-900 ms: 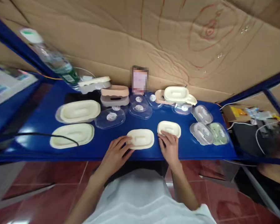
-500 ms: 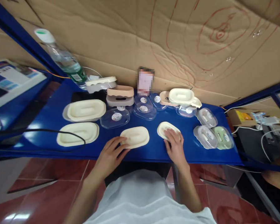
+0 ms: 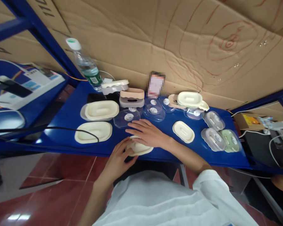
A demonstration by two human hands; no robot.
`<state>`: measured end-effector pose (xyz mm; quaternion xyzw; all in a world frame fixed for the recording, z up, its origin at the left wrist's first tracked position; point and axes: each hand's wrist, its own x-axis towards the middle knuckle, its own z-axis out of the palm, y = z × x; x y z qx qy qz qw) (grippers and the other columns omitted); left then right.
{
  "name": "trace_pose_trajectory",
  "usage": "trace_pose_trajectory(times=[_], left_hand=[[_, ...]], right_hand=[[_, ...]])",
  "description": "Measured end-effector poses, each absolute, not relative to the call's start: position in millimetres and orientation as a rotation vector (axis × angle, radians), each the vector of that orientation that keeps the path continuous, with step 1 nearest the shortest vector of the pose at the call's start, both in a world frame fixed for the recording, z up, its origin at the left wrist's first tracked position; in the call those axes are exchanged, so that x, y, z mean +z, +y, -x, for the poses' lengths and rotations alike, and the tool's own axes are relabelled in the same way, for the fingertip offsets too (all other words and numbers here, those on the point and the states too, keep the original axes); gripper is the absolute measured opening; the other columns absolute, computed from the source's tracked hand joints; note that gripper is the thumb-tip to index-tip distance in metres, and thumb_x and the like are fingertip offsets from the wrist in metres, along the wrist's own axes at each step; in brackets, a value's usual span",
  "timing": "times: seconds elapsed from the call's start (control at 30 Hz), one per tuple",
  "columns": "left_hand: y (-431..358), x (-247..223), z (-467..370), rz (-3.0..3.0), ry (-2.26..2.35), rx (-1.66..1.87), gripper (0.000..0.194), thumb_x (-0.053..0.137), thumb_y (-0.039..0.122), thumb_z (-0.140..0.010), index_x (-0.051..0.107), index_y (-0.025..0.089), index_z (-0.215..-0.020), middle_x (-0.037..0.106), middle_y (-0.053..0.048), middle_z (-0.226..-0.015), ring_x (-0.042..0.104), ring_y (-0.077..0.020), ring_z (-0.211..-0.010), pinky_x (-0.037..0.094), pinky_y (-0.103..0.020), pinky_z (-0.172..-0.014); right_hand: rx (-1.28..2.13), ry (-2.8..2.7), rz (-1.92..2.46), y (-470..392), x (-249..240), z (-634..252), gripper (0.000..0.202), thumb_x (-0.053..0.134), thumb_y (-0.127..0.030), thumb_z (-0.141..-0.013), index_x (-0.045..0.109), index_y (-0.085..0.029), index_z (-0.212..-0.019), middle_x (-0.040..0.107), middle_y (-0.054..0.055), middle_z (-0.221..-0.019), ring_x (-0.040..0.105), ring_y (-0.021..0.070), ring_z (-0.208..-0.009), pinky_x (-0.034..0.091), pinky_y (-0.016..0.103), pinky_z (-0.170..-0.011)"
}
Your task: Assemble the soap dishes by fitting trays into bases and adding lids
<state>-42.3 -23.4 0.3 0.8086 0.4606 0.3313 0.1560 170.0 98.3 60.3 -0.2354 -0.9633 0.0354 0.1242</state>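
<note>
A cream oval lid (image 3: 139, 149) lies near the front edge of the blue shelf (image 3: 68, 117). My left hand (image 3: 119, 158) grips its near left edge with curled fingers. My right hand (image 3: 147, 133) reaches leftward above it, flat with fingers spread, the fingertips close to a clear container (image 3: 126, 117). A smaller cream lid (image 3: 183, 131) lies alone to the right, touched by neither hand.
Two large cream lids (image 3: 93, 132) (image 3: 101, 110) lie at left under a black cable (image 3: 49, 128). Clear containers (image 3: 153, 112), stacked boxes (image 3: 131, 96), a water bottle (image 3: 86, 65) and more lidded boxes (image 3: 213, 139) (image 3: 230, 140) line the back and right. Cardboard forms the rear wall.
My right hand left the small cream lid and swung left across the middle lid. My left hand closed on the middle lid's edge. The camera view shifted left.
</note>
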Motion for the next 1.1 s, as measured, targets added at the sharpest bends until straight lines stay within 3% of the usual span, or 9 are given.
trace_pose_trajectory(times=[0.2, 0.43, 0.53, 0.73, 0.93, 1.0, 1.1], left_hand=[[-27, -12, 43, -2.256, 1.329, 0.987, 0.007, 0.074, 0.029, -0.098, 0.069, 0.023, -0.099, 0.07, -0.01, -0.141, 0.057, -0.0322, -0.146, 0.054, -0.053, -0.117], [-30, -14, 48, -2.245, 1.306, 1.013, 0.015, 0.074, 0.032, -0.099, 0.066, 0.022, -0.091, 0.072, -0.009, -0.139, 0.058, -0.0313, -0.146, 0.056, -0.052, -0.117], [-30, -17, 50, -2.252, 1.28, 1.048, 0.012, 0.074, 0.031, -0.099, 0.068, 0.022, -0.093, 0.073, -0.009, -0.138, 0.058, -0.0313, -0.147, 0.055, -0.052, -0.118], [-35, -23, 49, -2.186, 1.237, 1.14, 0.007, 0.071, 0.024, -0.101, 0.07, 0.022, -0.108, 0.073, -0.011, -0.136, 0.056, -0.0304, -0.151, 0.057, -0.05, -0.118], [-31, -23, 47, -2.217, 1.282, 1.053, 0.026, 0.069, 0.027, -0.103, 0.067, 0.025, -0.13, 0.059, -0.014, -0.156, 0.053, -0.0301, -0.154, 0.057, -0.048, -0.118], [-30, -21, 48, -2.239, 1.355, 1.003, 0.033, 0.069, 0.03, -0.104, 0.064, 0.025, -0.136, 0.053, -0.016, -0.162, 0.048, -0.0327, -0.157, 0.05, -0.056, -0.123], [-32, -17, 50, -2.31, 1.487, 0.937, 0.029, 0.069, 0.032, -0.104, 0.066, 0.026, -0.132, 0.057, -0.015, -0.159, 0.041, -0.0385, -0.16, 0.025, -0.077, -0.129]], right_hand=[[0.127, -2.774, 0.833, 143, 67, -129, 0.044, 0.052, -0.034, -0.113, 0.061, -0.02, -0.154, 0.056, 0.014, -0.164, 0.048, 0.0297, -0.153, 0.033, 0.051, -0.127], [0.142, -2.712, 1.204, 205, 75, -125, 0.044, 0.054, -0.014, -0.107, 0.063, -0.018, -0.151, 0.068, 0.016, -0.151, 0.06, 0.0327, -0.139, 0.04, 0.049, -0.112], [0.155, -2.711, 1.284, 209, 84, -131, 0.039, 0.059, -0.014, -0.106, 0.07, -0.016, -0.143, 0.074, 0.016, -0.141, 0.063, 0.0338, -0.134, 0.04, 0.048, -0.11], [0.197, -2.635, 1.099, 159, 109, -163, 0.032, 0.052, -0.02, -0.111, 0.076, -0.021, -0.132, 0.079, 0.01, -0.129, 0.068, 0.0269, -0.12, 0.043, 0.042, -0.105], [0.21, -2.602, 1.127, 139, 84, -167, 0.043, 0.058, -0.036, -0.111, 0.063, -0.022, -0.152, 0.066, 0.012, -0.154, 0.058, 0.0295, -0.142, 0.039, 0.048, -0.117], [0.241, -2.609, 1.139, 150, 73, -158, 0.039, 0.062, -0.035, -0.11, 0.068, -0.02, -0.145, 0.07, 0.013, -0.149, 0.061, 0.0302, -0.139, 0.041, 0.049, -0.116], [0.266, -2.585, 1.084, 159, 71, -153, 0.028, 0.063, -0.029, -0.109, 0.076, -0.018, -0.132, 0.077, 0.012, -0.137, 0.067, 0.0287, -0.132, 0.045, 0.046, -0.113]])
